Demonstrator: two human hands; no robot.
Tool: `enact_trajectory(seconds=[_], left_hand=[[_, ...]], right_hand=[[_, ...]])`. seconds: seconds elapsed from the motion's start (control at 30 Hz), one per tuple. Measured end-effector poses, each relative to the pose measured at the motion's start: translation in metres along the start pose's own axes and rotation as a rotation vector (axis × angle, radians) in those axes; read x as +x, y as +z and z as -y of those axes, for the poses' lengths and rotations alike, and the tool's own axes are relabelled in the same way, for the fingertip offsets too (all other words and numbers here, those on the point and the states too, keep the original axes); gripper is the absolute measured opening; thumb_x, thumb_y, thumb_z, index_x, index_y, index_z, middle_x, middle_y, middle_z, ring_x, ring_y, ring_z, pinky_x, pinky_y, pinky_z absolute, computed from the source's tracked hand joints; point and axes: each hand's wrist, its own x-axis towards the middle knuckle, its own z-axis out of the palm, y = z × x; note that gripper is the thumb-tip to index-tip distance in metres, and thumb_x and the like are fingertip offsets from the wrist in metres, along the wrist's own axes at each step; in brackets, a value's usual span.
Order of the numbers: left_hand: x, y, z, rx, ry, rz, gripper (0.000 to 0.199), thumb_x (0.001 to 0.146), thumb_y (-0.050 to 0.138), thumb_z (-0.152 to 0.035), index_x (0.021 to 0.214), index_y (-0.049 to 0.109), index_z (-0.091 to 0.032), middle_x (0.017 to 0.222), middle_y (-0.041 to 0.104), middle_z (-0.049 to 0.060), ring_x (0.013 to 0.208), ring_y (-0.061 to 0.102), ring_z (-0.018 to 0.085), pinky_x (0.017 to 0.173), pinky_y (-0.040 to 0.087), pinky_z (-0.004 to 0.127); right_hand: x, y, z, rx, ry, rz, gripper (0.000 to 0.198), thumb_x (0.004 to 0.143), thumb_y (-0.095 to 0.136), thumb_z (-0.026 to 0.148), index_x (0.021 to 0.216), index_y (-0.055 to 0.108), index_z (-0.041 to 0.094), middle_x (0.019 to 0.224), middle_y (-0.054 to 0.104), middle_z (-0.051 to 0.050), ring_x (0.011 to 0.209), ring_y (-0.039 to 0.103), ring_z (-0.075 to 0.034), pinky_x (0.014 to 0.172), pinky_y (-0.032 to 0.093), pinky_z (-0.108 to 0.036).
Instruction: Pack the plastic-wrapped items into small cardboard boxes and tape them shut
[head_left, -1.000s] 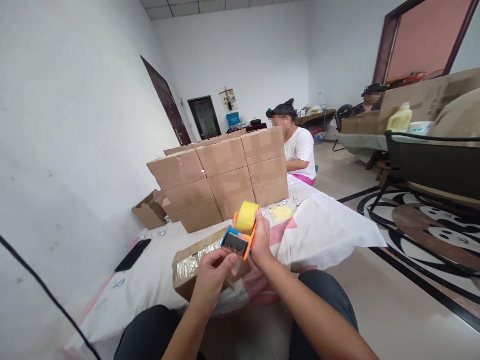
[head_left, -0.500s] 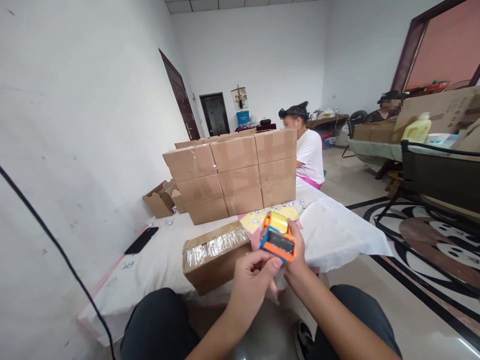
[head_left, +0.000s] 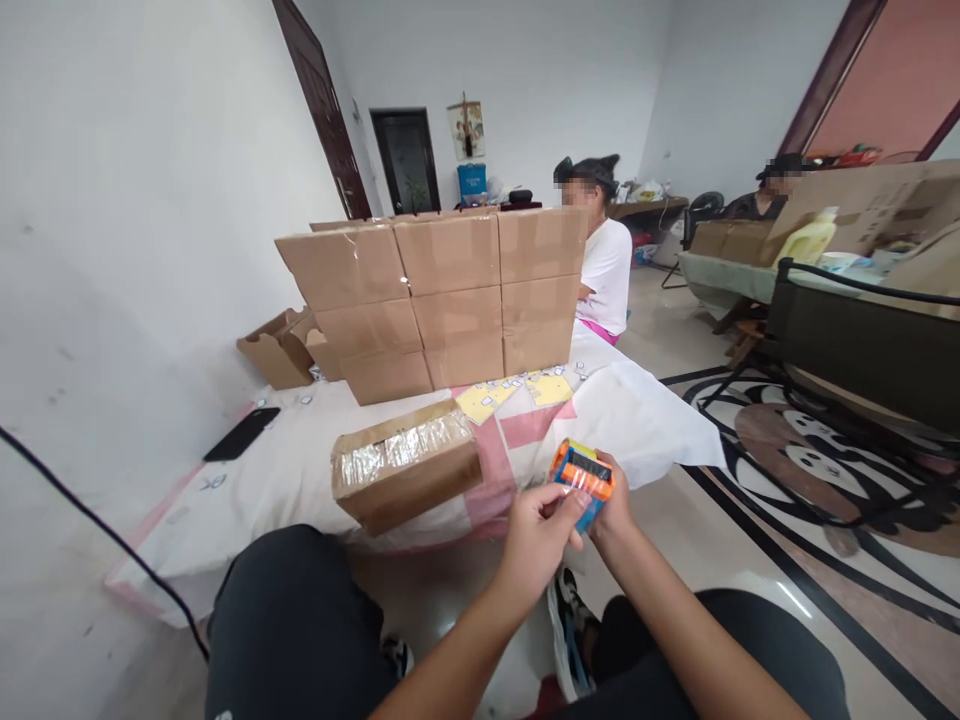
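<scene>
My right hand (head_left: pixel 616 500) is wrapped round an orange and blue tape dispenser (head_left: pixel 583 472) with a yellowish roll of packing tape, in front of the table edge. My left hand (head_left: pixel 541 525) is closed in a pinch at the dispenser's near edge, where the tape comes off; the tape end between the fingers is hard to see. To the left of both hands, apart from them, a brown cardboard box (head_left: pixel 420 480) lies on the cloth-covered table, shiny clear tape along its top.
Stacked cardboard boxes (head_left: pixel 457 290) stand behind the single box. An open carton (head_left: pixel 271 350) and a black phone (head_left: pixel 241 434) lie at the left. A person in a white top (head_left: pixel 607 270) sits behind the stack. A dark chair (head_left: pixel 862 340) stands at the right.
The dispenser has tilted in my right hand, so its roll shows less. My left fingers have come up against its near edge. The view has dipped and shifted right.
</scene>
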Motion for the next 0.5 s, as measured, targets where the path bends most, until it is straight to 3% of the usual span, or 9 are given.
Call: enact_trajectory(seconds=[0.07,0.13,0.37,0.43,0.5], left_hand=[[0.002,-0.001,0.007,-0.015,-0.018,0.001,0.048,0.082,0.066,-0.061,0.075,0.069,-0.014,0.045,0.052,-0.002,0.044,0.039,0.009,0.050,0.027,0.024],[0.003,-0.003,0.010,-0.031,-0.031,-0.006,0.045,0.083,0.066,-0.058,0.077,0.070,-0.014,0.045,0.053,-0.002,0.045,0.039,0.009,0.050,0.027,0.024],[-0.008,-0.017,0.013,-0.022,-0.054,-0.088,0.038,0.082,0.068,-0.051,0.072,0.070,-0.015,0.046,0.051,-0.003,0.045,0.044,0.010,0.050,0.030,0.023],[-0.018,-0.018,0.024,0.040,-0.117,-0.069,0.037,0.080,0.069,-0.049,0.066,0.068,-0.015,0.044,0.048,-0.004,0.042,0.044,0.010,0.047,0.028,0.023],[-0.025,-0.018,0.034,0.059,-0.177,-0.024,0.037,0.080,0.069,-0.047,0.063,0.068,-0.014,0.043,0.047,-0.004,0.041,0.045,0.009,0.046,0.027,0.023]], right_hand=[[0.001,-0.004,-0.002,0.028,0.122,-0.098,0.025,0.078,0.054,0.039,0.060,0.053,0.021,0.046,0.058,0.000,0.039,0.053,-0.015,0.043,0.045,-0.027],[0.002,-0.005,-0.006,0.038,0.159,-0.131,0.025,0.078,0.053,0.039,0.061,0.055,0.021,0.048,0.059,0.000,0.041,0.054,-0.015,0.045,0.046,-0.026],[0.020,0.008,-0.016,-0.041,0.164,-0.007,0.024,0.072,0.058,0.042,0.060,0.050,0.023,0.049,0.056,0.000,0.044,0.052,-0.018,0.048,0.048,-0.031],[0.035,0.006,0.005,-0.045,0.081,0.039,0.026,0.077,0.056,0.045,0.062,0.051,0.024,0.053,0.058,-0.001,0.049,0.055,-0.020,0.050,0.050,-0.035],[0.054,-0.001,0.036,0.003,-0.140,0.038,0.027,0.082,0.050,0.046,0.067,0.053,0.024,0.059,0.061,-0.002,0.057,0.059,-0.021,0.056,0.053,-0.037]])
